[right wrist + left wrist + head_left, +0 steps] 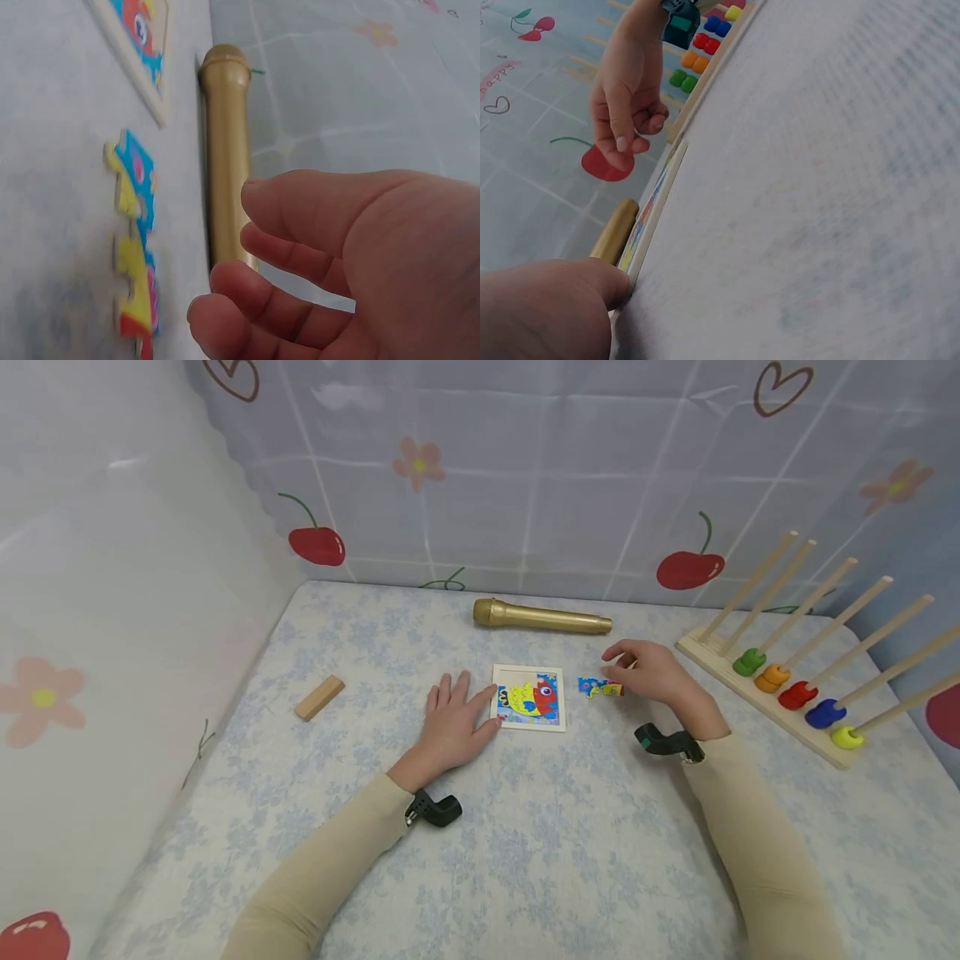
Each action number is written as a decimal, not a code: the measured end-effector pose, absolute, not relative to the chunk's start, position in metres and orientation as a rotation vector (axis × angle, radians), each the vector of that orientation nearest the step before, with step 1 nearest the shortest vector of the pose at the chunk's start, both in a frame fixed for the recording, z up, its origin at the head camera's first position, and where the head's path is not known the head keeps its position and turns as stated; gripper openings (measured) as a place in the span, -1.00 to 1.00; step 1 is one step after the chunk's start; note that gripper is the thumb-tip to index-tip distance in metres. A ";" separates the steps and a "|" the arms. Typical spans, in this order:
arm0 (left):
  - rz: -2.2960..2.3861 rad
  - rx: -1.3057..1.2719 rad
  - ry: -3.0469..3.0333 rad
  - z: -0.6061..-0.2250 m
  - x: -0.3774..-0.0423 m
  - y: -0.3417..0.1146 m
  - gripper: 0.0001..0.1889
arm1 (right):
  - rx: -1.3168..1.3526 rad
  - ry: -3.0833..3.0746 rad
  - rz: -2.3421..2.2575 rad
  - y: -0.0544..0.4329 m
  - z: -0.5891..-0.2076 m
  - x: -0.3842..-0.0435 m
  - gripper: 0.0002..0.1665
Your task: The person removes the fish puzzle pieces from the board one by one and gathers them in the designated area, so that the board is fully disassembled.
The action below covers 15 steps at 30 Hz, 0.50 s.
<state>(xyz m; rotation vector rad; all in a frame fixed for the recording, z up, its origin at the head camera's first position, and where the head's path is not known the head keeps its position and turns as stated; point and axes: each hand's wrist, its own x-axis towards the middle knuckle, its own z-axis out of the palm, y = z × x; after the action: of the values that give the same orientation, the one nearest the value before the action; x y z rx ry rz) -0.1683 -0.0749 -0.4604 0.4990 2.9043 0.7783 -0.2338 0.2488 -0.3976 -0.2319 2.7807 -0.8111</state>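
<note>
A square puzzle board [528, 724] with a pale wooden frame lies mid-table, partly filled with a red, yellow and blue bird picture. My left hand [454, 724] rests on the cloth with fingers spread, thumb and index tip at the board's left edge. In the left wrist view its thumb [607, 283] touches the frame. Right of the board lie several loose puzzle pieces [600, 686], blue and yellow with some red. Beside and over them is my right hand [647, 672], its fingers loosely bent. The right wrist view shows nothing between thumb and fingers.
A gold microphone [543, 617] lies behind the board. At the right stands a wooden peg rack [765, 700] with upright rods and coloured beads. A small wooden block [319, 697] lies at the left. A patterned curtain [525, 477] hangs along the table's back edge.
</note>
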 end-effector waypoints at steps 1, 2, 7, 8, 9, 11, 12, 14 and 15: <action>0.780 0.499 2.904 -0.461 -0.168 -0.075 -0.39 | -0.246 2.774 -0.821 0.245 -0.396 -0.235 -0.61; 0.780 0.498 2.903 -0.461 -0.168 -0.075 -0.39 | -0.258 2.769 -0.831 0.240 -0.396 -0.236 -0.61; 0.779 0.501 2.896 -0.461 -0.168 -0.075 -0.39 | -0.319 2.744 -0.862 0.216 -0.394 -0.241 -0.59; 0.779 0.502 2.895 -0.461 -0.168 -0.075 -0.39 | -0.334 2.746 -0.859 0.211 -0.394 -0.242 -0.59; 0.779 0.504 2.894 -0.461 -0.168 -0.075 -0.39 | -0.351 2.744 -0.856 0.206 -0.394 -0.242 -0.59; 0.775 0.505 2.894 -0.460 -0.168 -0.075 -0.39 | -0.392 2.741 -0.845 0.196 -0.396 -0.243 -0.59; 0.772 0.504 2.894 -0.460 -0.169 -0.075 -0.40 | -0.399 2.730 -0.841 0.192 -0.397 -0.244 -0.59; 0.768 0.503 2.895 -0.459 -0.169 -0.075 -0.39 | -0.420 2.710 -0.835 0.185 -0.399 -0.244 -0.59; 0.767 0.503 2.894 -0.459 -0.169 -0.075 -0.39 | -0.430 2.703 -0.827 0.183 -0.400 -0.244 -0.58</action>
<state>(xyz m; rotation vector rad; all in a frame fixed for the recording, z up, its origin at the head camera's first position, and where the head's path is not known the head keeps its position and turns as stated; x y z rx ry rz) -0.1688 -0.0751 -0.4587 0.5033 2.8942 0.7671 -0.2439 0.1826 -0.3998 -0.4302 2.7035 -0.8271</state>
